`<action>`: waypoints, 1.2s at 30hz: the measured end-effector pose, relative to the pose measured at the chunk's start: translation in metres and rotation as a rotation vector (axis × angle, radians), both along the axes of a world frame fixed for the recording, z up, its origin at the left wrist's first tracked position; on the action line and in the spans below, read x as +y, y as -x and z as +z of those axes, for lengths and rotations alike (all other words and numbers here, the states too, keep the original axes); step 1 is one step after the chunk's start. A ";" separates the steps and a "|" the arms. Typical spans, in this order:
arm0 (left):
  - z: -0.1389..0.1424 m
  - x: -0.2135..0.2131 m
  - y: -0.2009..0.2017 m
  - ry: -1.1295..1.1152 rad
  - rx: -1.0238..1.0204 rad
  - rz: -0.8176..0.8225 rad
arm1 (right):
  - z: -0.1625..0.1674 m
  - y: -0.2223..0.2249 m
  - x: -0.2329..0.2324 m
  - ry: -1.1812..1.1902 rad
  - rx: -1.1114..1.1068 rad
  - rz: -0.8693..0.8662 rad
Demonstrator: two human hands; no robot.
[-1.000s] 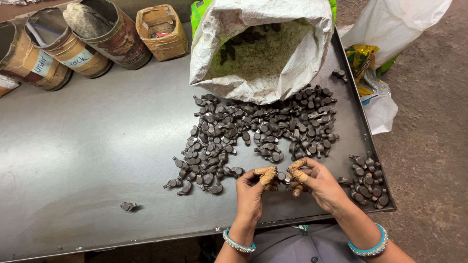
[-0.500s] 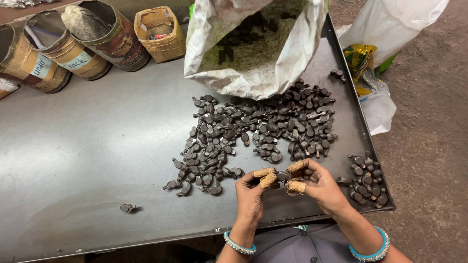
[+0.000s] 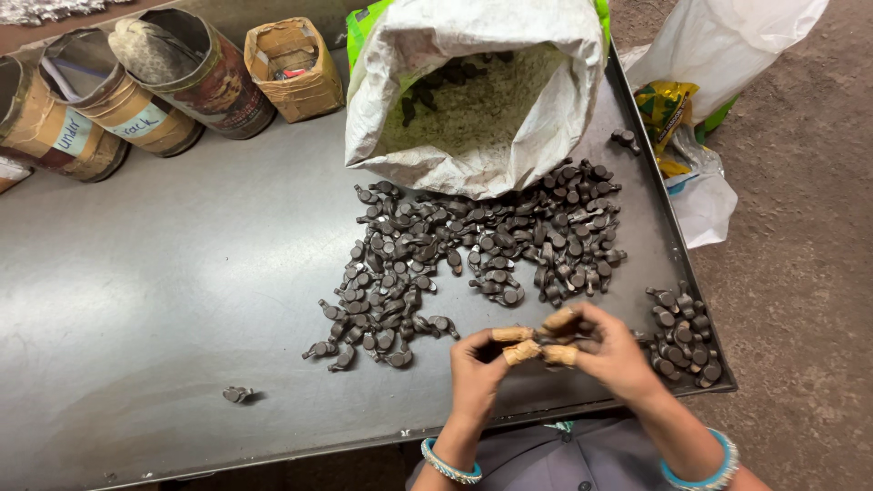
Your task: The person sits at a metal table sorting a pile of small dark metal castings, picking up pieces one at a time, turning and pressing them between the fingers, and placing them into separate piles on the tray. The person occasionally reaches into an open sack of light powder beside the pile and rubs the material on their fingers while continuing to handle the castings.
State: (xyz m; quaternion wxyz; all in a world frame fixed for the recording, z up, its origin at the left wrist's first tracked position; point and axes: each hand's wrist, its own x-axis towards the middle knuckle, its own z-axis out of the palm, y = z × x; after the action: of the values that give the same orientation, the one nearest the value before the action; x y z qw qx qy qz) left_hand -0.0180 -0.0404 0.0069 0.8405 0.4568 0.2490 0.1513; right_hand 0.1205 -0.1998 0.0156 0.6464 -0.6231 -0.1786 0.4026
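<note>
Item: small dark metal part, pinched between left hand (image 3: 479, 364) and right hand (image 3: 607, 350), both with taped fingertips (image 3: 520, 351), at the steel tray's (image 3: 136, 300) near edge. Step: inspecting one piece, apparently. Next: sorting between main pile (image 3: 473, 259) and small pile (image 3: 682, 336).

Only 1 view is given, taken from a head-worn camera looking steeply down at close range. The grey metal tray (image 3: 164, 300) is seen from its near edge, with tins (image 3: 136, 100) along the far side and ground at the right.
</note>
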 end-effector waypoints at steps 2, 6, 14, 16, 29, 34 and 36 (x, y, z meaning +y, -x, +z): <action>0.014 0.004 -0.001 -0.410 0.109 0.038 | 0.016 -0.012 -0.016 0.116 -0.060 -0.004; 0.029 0.027 -0.009 -1.188 0.285 0.118 | 0.048 -0.049 -0.082 0.833 -0.276 -0.101; 0.028 0.026 -0.031 -1.247 0.400 -0.033 | 0.009 -0.102 -0.224 1.273 -0.606 -0.263; 0.030 0.026 -0.031 -1.243 0.395 -0.041 | 0.006 -0.102 -0.223 1.243 -0.644 -0.327; 0.012 0.035 0.002 -0.884 0.301 0.215 | 0.056 -0.010 0.023 0.388 -0.973 0.035; -0.002 0.035 0.010 -0.740 0.280 0.280 | 0.025 0.005 0.056 0.400 -1.129 0.179; -0.004 0.032 0.010 -0.615 0.243 0.267 | 0.016 0.000 0.051 0.382 -1.097 0.126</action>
State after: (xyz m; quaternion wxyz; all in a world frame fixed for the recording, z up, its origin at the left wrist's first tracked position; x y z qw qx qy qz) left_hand -0.0276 -0.0086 0.0030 0.6008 0.6666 0.3475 0.2720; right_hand 0.1209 -0.1488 0.0315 0.3104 -0.8341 -0.4481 0.0841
